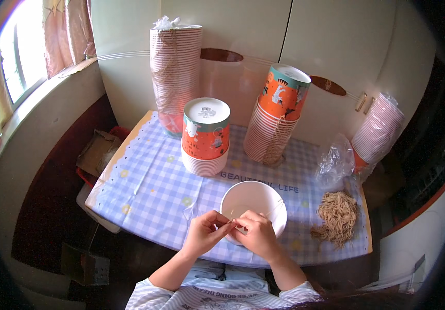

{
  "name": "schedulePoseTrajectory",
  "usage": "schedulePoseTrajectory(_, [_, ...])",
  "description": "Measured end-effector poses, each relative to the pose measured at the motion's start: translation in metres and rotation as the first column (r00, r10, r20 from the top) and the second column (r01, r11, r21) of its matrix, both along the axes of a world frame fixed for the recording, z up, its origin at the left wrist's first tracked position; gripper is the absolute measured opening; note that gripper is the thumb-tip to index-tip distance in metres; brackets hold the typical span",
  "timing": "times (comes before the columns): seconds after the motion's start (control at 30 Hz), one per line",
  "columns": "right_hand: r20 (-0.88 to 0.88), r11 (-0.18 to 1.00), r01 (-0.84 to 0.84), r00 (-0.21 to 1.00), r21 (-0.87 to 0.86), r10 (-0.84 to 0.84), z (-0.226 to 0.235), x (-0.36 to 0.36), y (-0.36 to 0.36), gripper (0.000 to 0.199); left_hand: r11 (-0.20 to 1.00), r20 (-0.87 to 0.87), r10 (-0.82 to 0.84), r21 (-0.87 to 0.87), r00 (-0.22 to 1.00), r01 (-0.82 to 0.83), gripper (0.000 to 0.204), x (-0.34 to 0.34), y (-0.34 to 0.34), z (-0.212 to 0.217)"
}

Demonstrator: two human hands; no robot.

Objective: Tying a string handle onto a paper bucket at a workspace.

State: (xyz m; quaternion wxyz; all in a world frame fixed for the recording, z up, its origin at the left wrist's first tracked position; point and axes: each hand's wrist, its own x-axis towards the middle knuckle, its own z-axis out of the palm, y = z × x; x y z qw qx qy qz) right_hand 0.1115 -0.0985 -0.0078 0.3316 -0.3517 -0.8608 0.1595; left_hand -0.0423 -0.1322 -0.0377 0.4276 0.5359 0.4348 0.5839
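My left hand (206, 232) and my right hand (257, 233) meet fingertip to fingertip at the near side of a white paper bucket (256, 194). Both are closed in a pinch on a thin tan string (232, 213); a strand also shows by the bucket's right rim. The bucket's open mouth faces up and tilts toward me, with its inside visible. My fingers cover its near-left rim and the exact spot where the string is held. To the right of it lies a loose heap of tan strings (336, 218).
Upside-down orange printed buckets form a short stack (205, 137) and a taller one (277, 113) behind my hands. A tall wrapped stack (176, 72) stands far left, another wrapped stack (379, 129) far right. A clear plastic bag (333, 163) sits on the checked tablecloth (155, 181).
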Motion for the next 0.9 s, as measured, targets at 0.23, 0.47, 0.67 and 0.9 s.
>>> schedulePoseTrajectory(0.23, [-0.09,0.988,-0.067,0.994,-0.14,0.055,0.0,-0.002,-0.001,0.013,1.0,0.03,0.003,-0.025,1.0,-0.002,0.01,-0.01,0.005,0.003])
schedulePoseTrajectory(0.47, [-0.122,0.981,-0.139,0.985,-0.137,0.123,0.009,0.0,-0.005,0.012,0.982,0.171,-0.161,-0.069,0.972,0.175,0.013,-0.015,0.021,0.017])
schedulePoseTrajectory(0.67, [-0.232,0.987,-0.095,0.971,-0.129,0.063,0.017,0.006,-0.003,0.01,0.966,0.126,-0.217,-0.116,0.968,0.232,0.014,-0.017,0.019,0.014])
schedulePoseTrajectory(0.9, [-0.29,0.975,-0.149,0.952,-0.162,0.097,0.023,0.005,0.008,0.011,0.968,-0.101,-0.234,-0.115,0.967,0.222,0.016,-0.015,0.006,0.018])
